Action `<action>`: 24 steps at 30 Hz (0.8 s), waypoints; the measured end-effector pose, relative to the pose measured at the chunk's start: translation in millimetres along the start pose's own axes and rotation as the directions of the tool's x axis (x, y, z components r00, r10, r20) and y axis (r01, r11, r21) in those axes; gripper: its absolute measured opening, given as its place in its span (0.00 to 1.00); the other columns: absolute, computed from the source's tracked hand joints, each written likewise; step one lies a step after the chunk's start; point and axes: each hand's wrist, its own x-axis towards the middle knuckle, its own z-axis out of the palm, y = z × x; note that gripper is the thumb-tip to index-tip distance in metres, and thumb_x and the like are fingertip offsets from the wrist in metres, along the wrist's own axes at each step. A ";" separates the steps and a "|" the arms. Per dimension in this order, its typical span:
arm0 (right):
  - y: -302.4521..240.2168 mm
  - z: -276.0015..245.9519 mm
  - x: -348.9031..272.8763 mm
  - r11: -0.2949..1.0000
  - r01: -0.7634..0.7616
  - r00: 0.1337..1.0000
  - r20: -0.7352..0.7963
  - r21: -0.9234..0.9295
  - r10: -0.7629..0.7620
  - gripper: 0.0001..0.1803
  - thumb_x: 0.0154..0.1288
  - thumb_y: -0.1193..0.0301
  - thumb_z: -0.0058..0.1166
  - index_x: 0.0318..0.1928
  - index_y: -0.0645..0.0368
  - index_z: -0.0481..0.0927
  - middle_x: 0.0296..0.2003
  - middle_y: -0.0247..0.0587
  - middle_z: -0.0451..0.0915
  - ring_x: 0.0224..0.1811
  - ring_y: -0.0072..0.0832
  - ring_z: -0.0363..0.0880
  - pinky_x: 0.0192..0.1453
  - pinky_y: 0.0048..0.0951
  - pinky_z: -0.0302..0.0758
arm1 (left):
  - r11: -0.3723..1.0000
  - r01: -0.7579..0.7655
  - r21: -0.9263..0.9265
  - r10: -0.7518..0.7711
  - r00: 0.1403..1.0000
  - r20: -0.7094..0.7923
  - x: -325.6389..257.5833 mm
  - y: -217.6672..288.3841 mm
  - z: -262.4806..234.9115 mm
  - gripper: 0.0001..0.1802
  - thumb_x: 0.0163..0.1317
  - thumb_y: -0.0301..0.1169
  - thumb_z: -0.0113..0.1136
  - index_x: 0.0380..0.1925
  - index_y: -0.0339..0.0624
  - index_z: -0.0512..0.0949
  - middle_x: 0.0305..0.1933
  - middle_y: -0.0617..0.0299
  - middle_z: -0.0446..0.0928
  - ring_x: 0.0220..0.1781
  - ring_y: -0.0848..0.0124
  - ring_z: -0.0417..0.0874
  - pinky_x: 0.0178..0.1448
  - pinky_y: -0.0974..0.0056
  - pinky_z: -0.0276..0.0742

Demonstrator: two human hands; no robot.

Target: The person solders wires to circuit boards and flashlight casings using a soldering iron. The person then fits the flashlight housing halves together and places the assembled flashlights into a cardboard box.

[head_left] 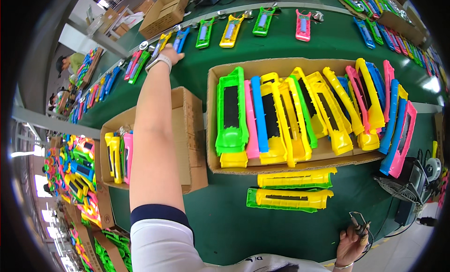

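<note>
My left hand (172,55) stretches to the far green conveyor. Its thumb stands apart from its fingers, and I see nothing held in it. It is beside a yellow shell (162,41) and a blue shell (181,39) with electronics inside. In my right hand (350,246), low at the right, is a soldering iron (359,227) with a bent metal tip pointing up. Between my arms, two yellow-and-green plastic shells (295,198) lie on the green table (225,215). Behind them, a long cardboard box (300,64) is filled with green, pink, blue and yellow shells.
A smaller cardboard box (193,126) under my left forearm holds several yellow, green and pink shells. Pink, green and yellow shells with cylindrical cells (230,31) line the conveyor. A black fan (398,190) stands at the right edge. Another person (70,63) is at the far left.
</note>
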 end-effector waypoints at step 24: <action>4.8 6.8 5.6 0.996 0.005 0.969 0.244 0.087 -0.026 0.14 0.66 0.63 0.43 0.46 0.58 0.70 0.28 0.28 0.63 0.31 0.21 0.56 0.42 0.26 0.60 | 0.417 -0.712 -0.565 0.810 0.573 -0.125 -461.0 86.5 -66.7 0.23 0.40 0.28 0.65 0.40 0.44 0.72 0.46 0.58 0.75 0.50 0.57 0.73 0.53 0.57 0.69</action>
